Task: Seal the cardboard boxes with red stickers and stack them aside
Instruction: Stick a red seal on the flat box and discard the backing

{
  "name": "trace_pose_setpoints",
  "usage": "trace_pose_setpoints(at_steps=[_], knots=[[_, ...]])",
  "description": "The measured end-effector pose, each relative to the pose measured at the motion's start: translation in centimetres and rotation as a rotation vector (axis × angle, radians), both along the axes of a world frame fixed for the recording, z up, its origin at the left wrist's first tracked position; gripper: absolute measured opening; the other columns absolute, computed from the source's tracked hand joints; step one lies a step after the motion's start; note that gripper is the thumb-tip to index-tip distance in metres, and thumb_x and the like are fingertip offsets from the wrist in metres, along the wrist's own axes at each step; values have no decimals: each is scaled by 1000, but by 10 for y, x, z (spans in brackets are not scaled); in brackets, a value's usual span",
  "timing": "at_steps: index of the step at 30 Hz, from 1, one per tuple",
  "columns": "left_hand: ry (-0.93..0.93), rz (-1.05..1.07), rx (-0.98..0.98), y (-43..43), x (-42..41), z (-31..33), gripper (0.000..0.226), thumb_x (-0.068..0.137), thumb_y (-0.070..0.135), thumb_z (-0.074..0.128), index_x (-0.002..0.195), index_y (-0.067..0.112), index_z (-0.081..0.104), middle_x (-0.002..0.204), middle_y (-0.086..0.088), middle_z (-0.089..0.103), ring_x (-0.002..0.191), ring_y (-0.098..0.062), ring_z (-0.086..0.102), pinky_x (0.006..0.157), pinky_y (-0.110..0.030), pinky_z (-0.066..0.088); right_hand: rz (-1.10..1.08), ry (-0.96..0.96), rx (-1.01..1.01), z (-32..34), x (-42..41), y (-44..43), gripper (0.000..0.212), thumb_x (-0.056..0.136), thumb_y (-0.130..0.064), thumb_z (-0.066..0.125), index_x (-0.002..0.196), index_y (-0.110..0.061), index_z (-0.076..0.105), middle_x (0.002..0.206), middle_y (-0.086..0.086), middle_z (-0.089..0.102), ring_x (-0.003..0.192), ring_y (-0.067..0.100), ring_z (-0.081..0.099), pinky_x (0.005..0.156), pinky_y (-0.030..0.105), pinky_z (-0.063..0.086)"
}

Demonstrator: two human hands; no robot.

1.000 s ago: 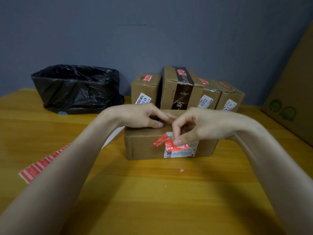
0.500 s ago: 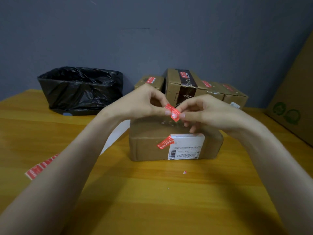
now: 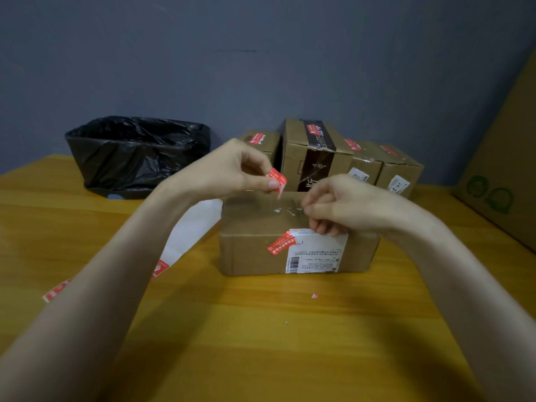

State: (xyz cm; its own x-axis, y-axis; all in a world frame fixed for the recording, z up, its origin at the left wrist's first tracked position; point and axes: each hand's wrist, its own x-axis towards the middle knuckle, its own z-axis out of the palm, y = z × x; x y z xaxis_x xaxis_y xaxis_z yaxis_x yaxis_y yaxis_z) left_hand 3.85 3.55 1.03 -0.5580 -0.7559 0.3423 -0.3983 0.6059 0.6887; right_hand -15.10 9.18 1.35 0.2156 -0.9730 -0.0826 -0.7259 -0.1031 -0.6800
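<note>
Now pinching the red sticker in the left hand above the cardboard box, ready to seal; steadying its top with curled right hand, grip unclear.

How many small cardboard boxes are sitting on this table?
5: the front box nearest the camera, and four in a row behind it: a low box at left, a tall dark-taped box, then a third box and a fourth box rightward. Others may hide behind them.

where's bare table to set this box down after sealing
Near table in front of the box, between your forearms: bare but for tiny scraps. Right of it, before the large carton. Crowded: sealed boxes behind, sticker strip left.
</note>
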Motion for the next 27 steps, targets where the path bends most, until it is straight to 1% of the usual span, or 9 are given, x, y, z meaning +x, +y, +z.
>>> trace_pose_setpoints(at_steps=[1,2,5,8,11,14,18,24,27], knots=[[3,-15,44,-2,1,-1,1,79,13,70,79,14,70,85,-4,72,79,-9,67,77,-16,52,47,15,-12,0,2,2,3,88,-13,60,86,-14,60,65,-1,62,56,7,56,51,20,47],[-20,-41,87,-3,1,-2,5,79,10,69,84,13,68,86,-4,71,81,-9,67,79,-16,53,97,75,-41,0,5,3,7,85,-16,66,85,-18,60,65,-5,60,56,5,54,52,21,46],[-153,-128,207,-6,-3,-10,21,80,4,68,96,14,61,88,-1,69,84,-8,67,79,-16,52,189,310,-158,-5,13,3,14,76,-24,75,83,-25,63,70,-10,57,62,1,50,65,24,45],[-196,-158,296,-6,-7,-13,30,78,-1,69,97,17,56,86,2,64,76,1,63,70,-11,49,196,341,-211,-9,18,5,12,75,-22,76,77,-25,64,71,-9,58,63,0,50,62,16,42],[-232,-157,322,-6,-8,-14,31,77,0,70,96,19,53,84,5,59,68,8,58,63,-7,45,199,346,-240,-11,18,4,13,78,-17,73,72,-24,64,68,-10,58,56,-5,50,53,6,37],[-239,-146,340,-7,-7,-15,32,77,1,71,97,18,52,84,6,59,67,9,57,64,-7,45,245,352,-215,-9,17,3,17,81,-15,71,69,-24,62,72,-8,60,52,-8,50,51,5,39],[-227,-137,350,-8,-7,-17,35,77,1,70,100,19,51,86,6,59,69,9,57,67,-8,46,334,387,-187,-6,17,7,17,80,-16,72,68,-25,62,66,-11,57,58,-9,50,58,7,40],[-243,-145,350,-7,-4,-15,32,80,3,68,102,21,52,90,6,60,76,6,59,71,-10,48,441,225,-29,2,10,11,17,78,-13,72,69,-25,64,78,-2,64,72,3,57,69,18,48],[-182,-151,378,-6,1,-15,29,86,4,62,110,17,55,96,3,64,90,-3,62,87,-17,49,348,-97,42,6,1,9,14,81,-4,67,72,-14,65,80,4,64,73,9,60,63,20,51]])
